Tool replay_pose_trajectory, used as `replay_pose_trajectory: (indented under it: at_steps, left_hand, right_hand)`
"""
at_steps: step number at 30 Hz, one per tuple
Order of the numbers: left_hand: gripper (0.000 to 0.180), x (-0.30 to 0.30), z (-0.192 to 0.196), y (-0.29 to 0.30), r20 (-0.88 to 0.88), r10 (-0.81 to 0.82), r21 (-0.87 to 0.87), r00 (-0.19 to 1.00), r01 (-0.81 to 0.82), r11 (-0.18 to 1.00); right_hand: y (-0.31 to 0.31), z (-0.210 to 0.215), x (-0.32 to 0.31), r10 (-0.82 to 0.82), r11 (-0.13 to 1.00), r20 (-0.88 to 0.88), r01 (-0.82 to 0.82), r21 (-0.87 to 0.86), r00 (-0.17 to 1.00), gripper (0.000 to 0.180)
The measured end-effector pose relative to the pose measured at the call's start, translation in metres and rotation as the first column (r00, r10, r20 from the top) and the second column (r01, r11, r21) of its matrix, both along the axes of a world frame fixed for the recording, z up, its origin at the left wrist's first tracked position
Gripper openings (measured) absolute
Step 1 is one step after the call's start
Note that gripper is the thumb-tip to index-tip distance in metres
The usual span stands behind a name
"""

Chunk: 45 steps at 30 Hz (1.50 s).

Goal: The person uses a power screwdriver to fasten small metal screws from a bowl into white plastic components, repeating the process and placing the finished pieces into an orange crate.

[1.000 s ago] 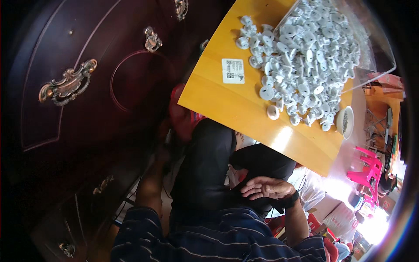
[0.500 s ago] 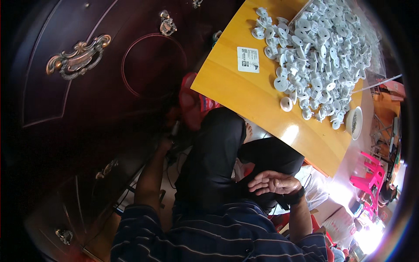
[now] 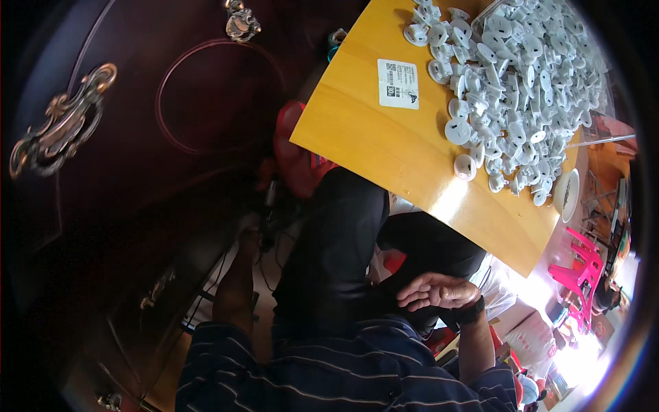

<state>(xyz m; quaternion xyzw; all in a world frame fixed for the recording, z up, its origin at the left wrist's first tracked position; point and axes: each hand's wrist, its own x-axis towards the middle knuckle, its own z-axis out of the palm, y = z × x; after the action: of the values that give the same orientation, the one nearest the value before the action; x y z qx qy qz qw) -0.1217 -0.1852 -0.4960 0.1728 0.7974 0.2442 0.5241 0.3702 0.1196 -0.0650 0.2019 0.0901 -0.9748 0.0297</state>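
The yellow table [image 3: 384,144] holds white plastic pieces [image 3: 522,82]. My right hand [image 3: 436,292] rests flat, fingers open, holding nothing. My left hand [image 3: 248,237] reaches into shadow; I can't tell its grip, so I'd go slowly.

White plastic parts [image 3: 522,89] are crowding the far half of the yellow table [image 3: 384,144]. A white label [image 3: 398,84] is lying on its bare near edge, which is leaving room for a hand.
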Motion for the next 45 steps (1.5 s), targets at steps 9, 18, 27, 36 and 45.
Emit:
replay_pose_trajectory:
  at_steps: [9,18,27,36,45]
  left_hand:
    - [0.040,0.028,0.091,0.087,0.301,0.438,-0.015,0.847,-0.455,0.890]
    - [0.054,0.026,0.165,0.164,0.065,-0.128,-0.156,0.990,0.136,0.978]
    - [0.041,0.027,0.203,0.133,0.308,0.168,0.003,0.937,-0.178,0.984]
    - [0.030,0.056,0.377,0.107,0.238,0.049,0.413,0.970,-0.147,0.899]
    - [0.020,0.064,0.534,0.205,-0.097,-0.264,0.722,0.960,0.250,0.645]
  right_hand:
    - [0.007,-0.004,-0.003,0.025,0.999,0.022,-0.024,-0.032,0.999,0.071]
    - [0.005,0.000,-0.006,-0.009,1.000,-0.011,0.009,0.010,1.000,0.068]
    - [-0.001,0.000,-0.008,-0.016,0.995,-0.084,0.024,0.100,0.996,0.063]
    - [-0.013,0.006,-0.003,-0.071,0.968,-0.082,0.088,0.233,0.994,0.060]
    - [-0.019,0.008,-0.003,-0.072,0.944,-0.087,0.096,0.314,0.994,0.061]
